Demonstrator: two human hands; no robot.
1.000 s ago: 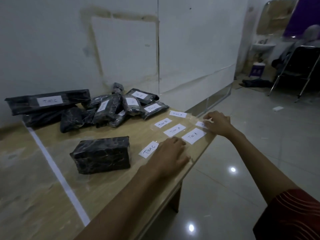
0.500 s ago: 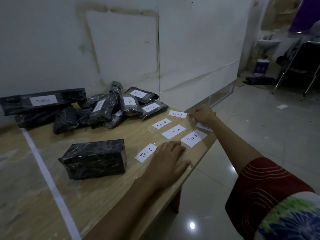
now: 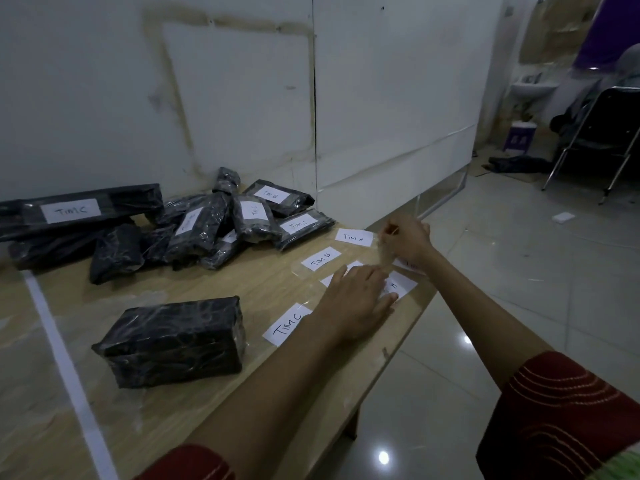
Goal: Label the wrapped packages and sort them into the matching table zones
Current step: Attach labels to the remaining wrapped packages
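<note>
While the left hand (image 3: 356, 303) lies flat on the wooden table (image 3: 263, 285) to the right of the unlabelled package (image 3: 173, 341), its fingers are straight and close together. They press on two paper slips whose writing is mostly covered. Further right of that package and a little beyond it, the right hand (image 3: 407, 237) hovers just above the tabletop. Its thumb and fingertips are pinched on a clear tape strip (image 3: 385, 252), which hangs from the pinch down toward the left hand's fingertips; its other fingers are curled.

The TIM C label (image 3: 285, 325) lies just to the right of the unlabelled package, partly under the left wrist. The TIM B label (image 3: 320, 258) sits beyond and to the right of the package, apart from it. The TIM A label (image 3: 354, 237) lies further out again, just beside the right hand.

The unlabelled package itself, a black wrapped block, lies on its long side on the tabletop, touched by neither hand. Beyond it, against the wall, a pile of packages (image 3: 221, 223) in black wrap shows several white labels. A long package (image 3: 79, 209) marked TIM C rests on top at the pile's left end. To the left of the unlabelled package a white line (image 3: 59, 341) runs across the table.
</note>
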